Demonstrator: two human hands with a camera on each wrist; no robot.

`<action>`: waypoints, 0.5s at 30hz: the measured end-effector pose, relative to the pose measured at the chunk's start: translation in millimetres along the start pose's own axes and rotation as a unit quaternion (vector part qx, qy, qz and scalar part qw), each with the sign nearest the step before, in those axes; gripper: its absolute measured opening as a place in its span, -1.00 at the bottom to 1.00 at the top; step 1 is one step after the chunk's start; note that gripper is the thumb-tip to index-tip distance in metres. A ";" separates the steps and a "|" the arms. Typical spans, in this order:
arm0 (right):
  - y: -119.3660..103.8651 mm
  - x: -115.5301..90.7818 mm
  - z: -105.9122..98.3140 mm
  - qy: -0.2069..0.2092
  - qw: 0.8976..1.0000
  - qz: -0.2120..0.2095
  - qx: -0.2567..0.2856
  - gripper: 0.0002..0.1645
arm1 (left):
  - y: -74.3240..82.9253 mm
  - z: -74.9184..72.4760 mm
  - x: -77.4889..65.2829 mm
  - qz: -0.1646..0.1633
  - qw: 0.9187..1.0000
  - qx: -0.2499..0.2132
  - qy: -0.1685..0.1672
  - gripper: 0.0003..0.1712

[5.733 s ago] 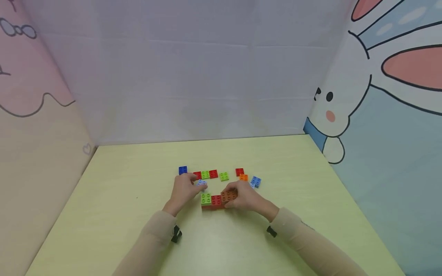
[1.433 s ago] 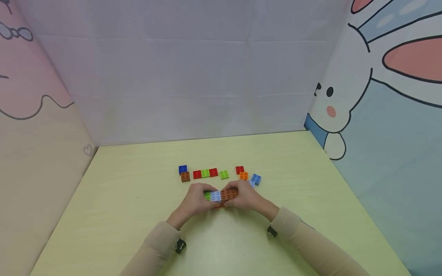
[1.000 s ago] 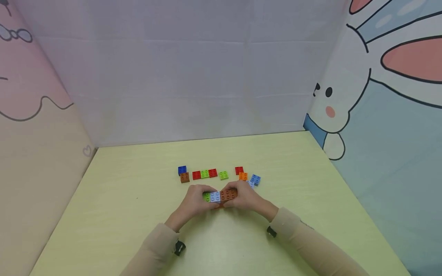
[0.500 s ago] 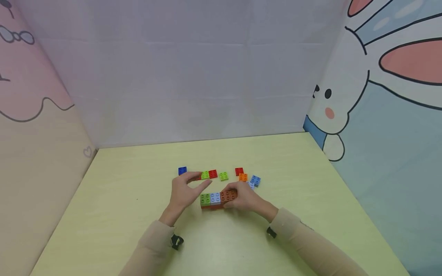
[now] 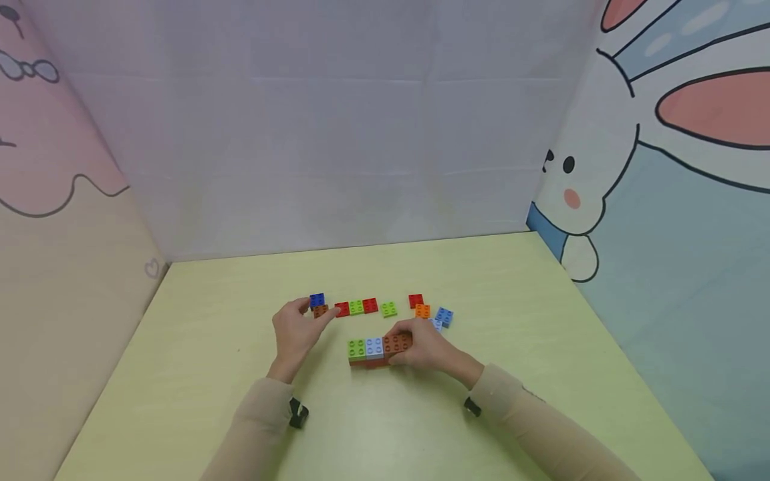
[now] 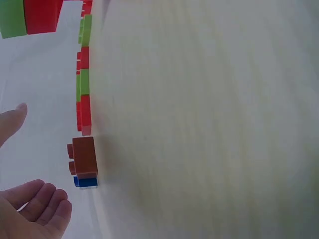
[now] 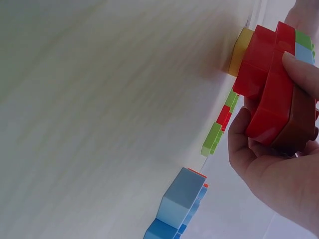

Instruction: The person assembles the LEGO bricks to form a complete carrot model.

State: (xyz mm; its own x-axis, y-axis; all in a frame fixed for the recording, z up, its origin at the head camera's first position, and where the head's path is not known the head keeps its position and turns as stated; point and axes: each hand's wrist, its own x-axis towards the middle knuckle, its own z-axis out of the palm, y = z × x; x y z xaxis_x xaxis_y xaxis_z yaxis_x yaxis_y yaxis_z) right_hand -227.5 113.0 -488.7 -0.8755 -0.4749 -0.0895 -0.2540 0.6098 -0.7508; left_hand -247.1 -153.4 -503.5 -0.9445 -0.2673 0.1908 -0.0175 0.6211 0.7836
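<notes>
A block of joined toy bricks (image 5: pixel 374 347) shows lime green, light blue and brown studded tops in the head view. My right hand (image 5: pixel 427 344) grips its right end, thumb at the front and fingers behind. Seen from the right wrist, the red bricks (image 7: pixel 269 99) beneath have a yellow brick (image 7: pixel 241 50) under them. To the left, my left hand (image 5: pixel 295 334) is spread around a small brown brick (image 5: pixel 321 311), thumb and fingers apart. The left wrist view shows a gap between the fingertips (image 6: pixel 60 196) and that brown brick (image 6: pixel 84 157). A blue brick (image 5: pixel 317 300) stands just behind it.
Behind the block, a red brick (image 5: pixel 342 309), a green one (image 5: pixel 356 307) and another red (image 5: pixel 369 305) form a row. A lone green brick (image 5: pixel 389 309) lies to their right. Further right are red (image 5: pixel 416 300), orange (image 5: pixel 423 311) and blue bricks (image 5: pixel 444 316).
The left hand put the light blue brick between the green and brown ones and pressed there. It then released the block and moved left to the brown brick. The right hand kept its grip.
</notes>
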 end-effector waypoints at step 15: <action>-1.3 0.0 -1.2 -0.002 1.000 0.006 0.004 -0.63 | -9.9 5.9 20.7 -0.058 0.991 0.098 -0.066 -0.41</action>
State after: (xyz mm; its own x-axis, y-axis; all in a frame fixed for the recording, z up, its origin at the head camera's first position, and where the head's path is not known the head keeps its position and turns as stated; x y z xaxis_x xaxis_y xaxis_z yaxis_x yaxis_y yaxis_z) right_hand -227.7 112.9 -486.9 -0.8763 -0.4711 -0.1009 -0.2408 0.6096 -0.7552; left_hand -268.4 -160.8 -510.8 -0.9669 -0.2547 0.0182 -0.1788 0.7262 0.6639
